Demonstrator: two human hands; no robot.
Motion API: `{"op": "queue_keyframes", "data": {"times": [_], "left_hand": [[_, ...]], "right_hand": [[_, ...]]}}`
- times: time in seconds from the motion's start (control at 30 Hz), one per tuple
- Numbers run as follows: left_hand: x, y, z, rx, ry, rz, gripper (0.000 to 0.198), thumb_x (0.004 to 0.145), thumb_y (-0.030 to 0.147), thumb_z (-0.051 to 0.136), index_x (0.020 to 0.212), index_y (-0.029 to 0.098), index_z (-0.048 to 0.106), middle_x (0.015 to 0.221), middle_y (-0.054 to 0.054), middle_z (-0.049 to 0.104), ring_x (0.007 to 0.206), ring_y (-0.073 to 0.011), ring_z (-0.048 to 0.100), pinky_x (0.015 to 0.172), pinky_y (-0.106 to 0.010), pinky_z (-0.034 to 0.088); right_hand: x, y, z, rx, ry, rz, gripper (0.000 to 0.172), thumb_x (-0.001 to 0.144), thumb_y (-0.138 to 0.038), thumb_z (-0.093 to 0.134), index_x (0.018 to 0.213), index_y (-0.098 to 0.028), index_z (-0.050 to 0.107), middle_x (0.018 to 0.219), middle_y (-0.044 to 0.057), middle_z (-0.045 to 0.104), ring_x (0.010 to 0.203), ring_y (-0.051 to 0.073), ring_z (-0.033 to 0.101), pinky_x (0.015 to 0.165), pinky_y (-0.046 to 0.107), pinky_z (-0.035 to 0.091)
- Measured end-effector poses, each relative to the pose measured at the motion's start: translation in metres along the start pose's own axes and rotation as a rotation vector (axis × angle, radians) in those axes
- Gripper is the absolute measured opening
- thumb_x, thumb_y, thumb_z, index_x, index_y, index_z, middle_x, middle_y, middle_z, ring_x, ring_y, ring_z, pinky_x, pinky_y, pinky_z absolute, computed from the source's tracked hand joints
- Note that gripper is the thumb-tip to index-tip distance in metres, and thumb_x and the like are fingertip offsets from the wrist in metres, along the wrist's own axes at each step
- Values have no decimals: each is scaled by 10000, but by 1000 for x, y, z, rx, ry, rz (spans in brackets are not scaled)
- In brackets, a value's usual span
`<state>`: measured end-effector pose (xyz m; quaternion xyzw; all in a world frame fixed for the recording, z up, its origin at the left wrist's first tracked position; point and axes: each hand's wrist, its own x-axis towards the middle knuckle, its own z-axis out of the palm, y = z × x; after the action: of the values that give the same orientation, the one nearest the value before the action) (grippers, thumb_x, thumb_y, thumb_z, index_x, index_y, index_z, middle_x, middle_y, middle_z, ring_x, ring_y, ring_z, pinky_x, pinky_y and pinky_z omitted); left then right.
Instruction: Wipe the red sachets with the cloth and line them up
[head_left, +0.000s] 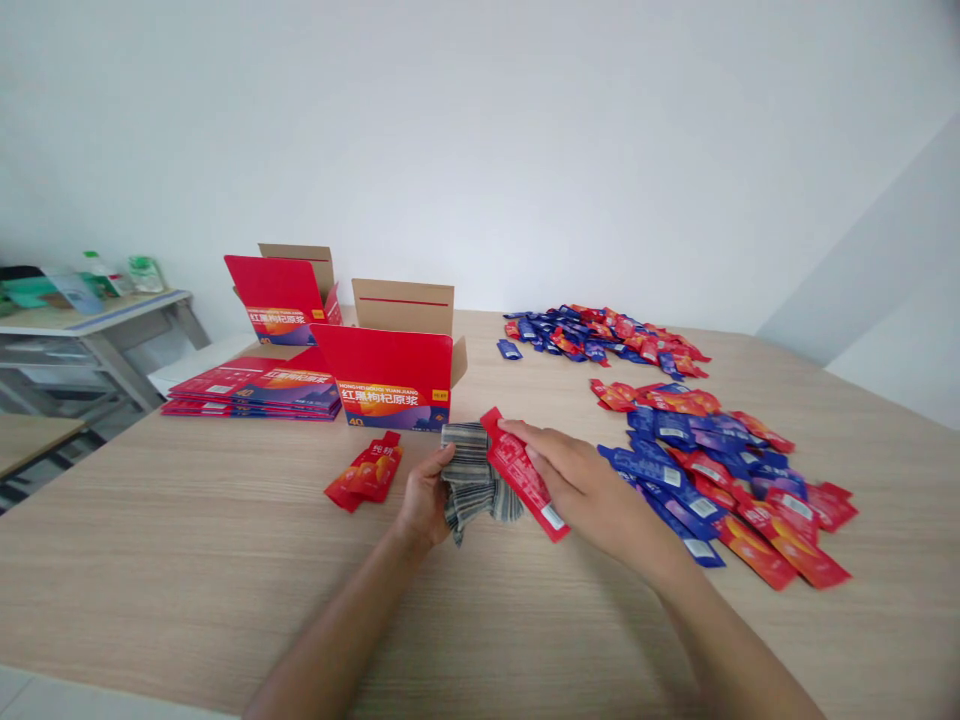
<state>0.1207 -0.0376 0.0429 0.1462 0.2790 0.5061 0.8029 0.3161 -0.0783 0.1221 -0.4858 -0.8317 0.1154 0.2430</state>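
My left hand (425,500) is closed on a grey striped cloth (471,470), gripped at its left edge. In my right hand (574,475) is a red pouch (526,478), tilted, its printed back with a white label facing me. The pouch is right beside the cloth; whether they touch I cannot tell. Left of my left hand, red pouches (367,470) lie overlapping on the table. An open red box (401,375) with raised cardboard flaps stands just beyond them. To the right of my right hand spreads a pile of red and blue pouches (712,470).
A second pouch pile (600,335) lies at the back of the table (187,590). Another open red box (277,295) stands behind a stack of flattened boxes (247,385) on the left. A side desk (97,315) with a bottle and containers is at far left.
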Motion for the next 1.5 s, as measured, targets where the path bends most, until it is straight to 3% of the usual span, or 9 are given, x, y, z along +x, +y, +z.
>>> {"op": "queue_keyframes", "data": {"times": [0.27,0.5,0.63,0.8,0.93,1.07,1.23,1.37,1.5], "left_hand": [[-1,-1,2,1,-51,92,268,720,290,754,923,150,650,772,-44,728,674,-202,709,638,-311,591],[5,-8,0,113,0,191,428,573,326,909,829,152,613,680,-11,701,643,-182,701,644,-275,561],[10,-11,0,81,10,180,421,585,330,900,831,153,608,667,-6,698,616,-175,693,625,-269,556],[9,-10,5,-18,5,127,334,650,274,848,857,149,617,685,-20,708,631,-186,697,624,-283,568],[9,-7,7,-82,5,99,276,708,259,802,888,145,628,703,-29,715,638,-187,698,652,-301,582],[12,-8,5,-75,17,98,260,722,247,796,887,143,625,690,-26,708,624,-179,691,654,-301,584],[12,-10,5,-56,13,110,296,693,263,830,884,151,633,688,-7,698,556,-132,649,551,-226,538],[4,-8,8,-78,-38,73,299,745,307,792,966,150,666,757,-13,712,530,-78,609,406,-128,405],[-1,-6,9,-35,-71,51,343,750,373,782,983,140,689,808,-48,732,691,-150,689,503,-175,504]], "right_hand": [[20,-1,62,-131,72,87,455,1019,-255,326,1457,-230,446,1084,129,640,909,235,663,808,356,528],[22,1,66,-158,8,139,409,1028,-318,374,1409,-222,486,1155,112,693,989,234,685,847,336,507],[23,-1,66,-222,4,153,396,1012,-345,428,1384,-235,510,1138,101,684,944,231,677,806,331,502],[22,-1,68,-401,192,29,419,981,-361,497,1367,-207,550,1262,165,583,1108,310,574,943,460,449],[26,13,75,-314,310,-48,454,986,-406,482,1385,-193,518,1429,173,475,1300,309,463,1094,511,356],[30,29,80,-232,233,-71,547,995,-455,449,1454,-159,425,1464,225,440,1397,317,384,1114,564,338],[27,20,79,-361,219,-187,479,1013,-276,419,1491,-250,395,1598,180,276,1497,333,197,1140,683,186],[22,5,83,-416,165,-279,545,1001,-307,437,1510,-129,360,1588,188,312,1495,314,212,1194,623,141],[23,7,85,-410,182,-218,584,1011,-311,381,1546,-102,270,1593,190,296,1500,312,199,1192,638,121]]}}
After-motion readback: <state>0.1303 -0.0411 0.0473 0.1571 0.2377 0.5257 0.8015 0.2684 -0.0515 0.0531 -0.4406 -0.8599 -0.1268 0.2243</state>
